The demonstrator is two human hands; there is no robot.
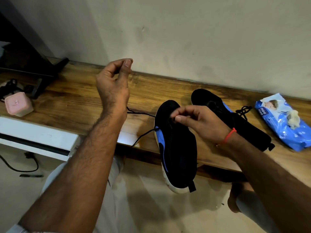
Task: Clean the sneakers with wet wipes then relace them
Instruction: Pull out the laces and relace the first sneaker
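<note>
Pinching black lace (143, 113) aloft: left hand (114, 81); right hand (200, 121) pinching lace at near sneaker (176, 148) on wooden shelf (75, 101).

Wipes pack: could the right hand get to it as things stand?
Probably yes. The wipes pack lies on the table to the right of the right hand, with only the second sneaker low between them. But that hand is pinching at the near sneaker, so it must let go first.

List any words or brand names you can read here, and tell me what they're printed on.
"mee mee": white letters on the blue wet wipes pack, at its left end.
Pink box: a small mark on its front, too blurred to read.
Sneakers: no readable text.
</note>
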